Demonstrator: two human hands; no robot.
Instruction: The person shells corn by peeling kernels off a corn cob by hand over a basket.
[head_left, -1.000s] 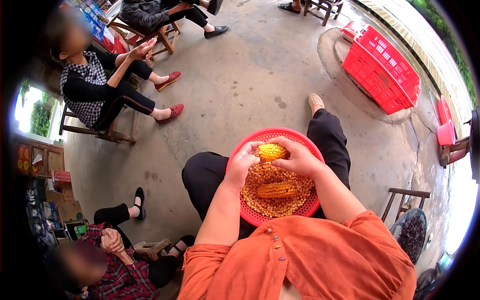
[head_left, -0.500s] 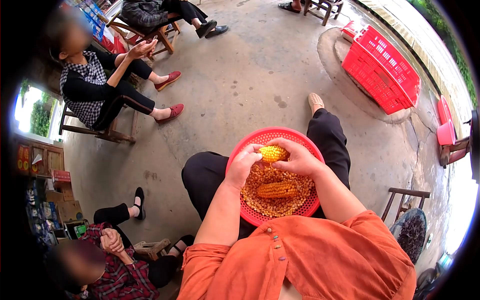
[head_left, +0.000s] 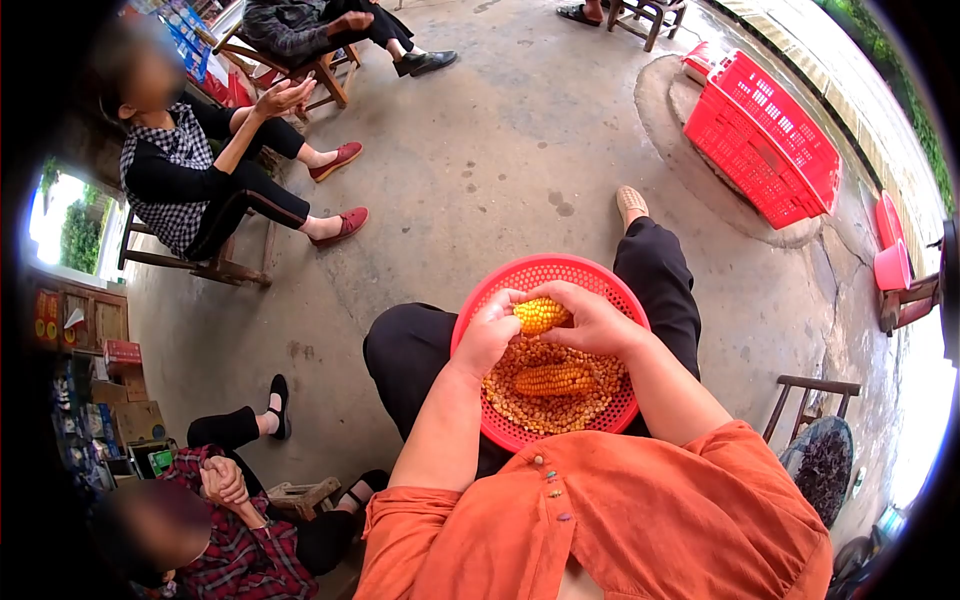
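Observation:
A yellow corn cob (head_left: pixel 541 316) is held between my two hands, over the far half of a red perforated basket (head_left: pixel 548 262) on my lap. My left hand (head_left: pixel 488 330) is closed on the cob's left end. My right hand (head_left: pixel 592 318) wraps the cob from the right, with its fingers over the top and its thumb below. A second, darker corn cob (head_left: pixel 555 379) lies on a bed of loose corn kernels (head_left: pixel 530 412) in the basket. My fingertips hide part of the held cob.
Stacked red crates (head_left: pixel 765 140) stand on the concrete floor ahead to the right. Pink basins (head_left: pixel 892 265) are at the far right, near a wooden chair (head_left: pixel 810 400). Several people sit at the left and back. Boxes (head_left: pixel 137 420) are piled at the far left.
The held cob has shifted slightly left and down and is turned in my hands. At the back, a seated person's hand has come into view over the lap and their feet have moved.

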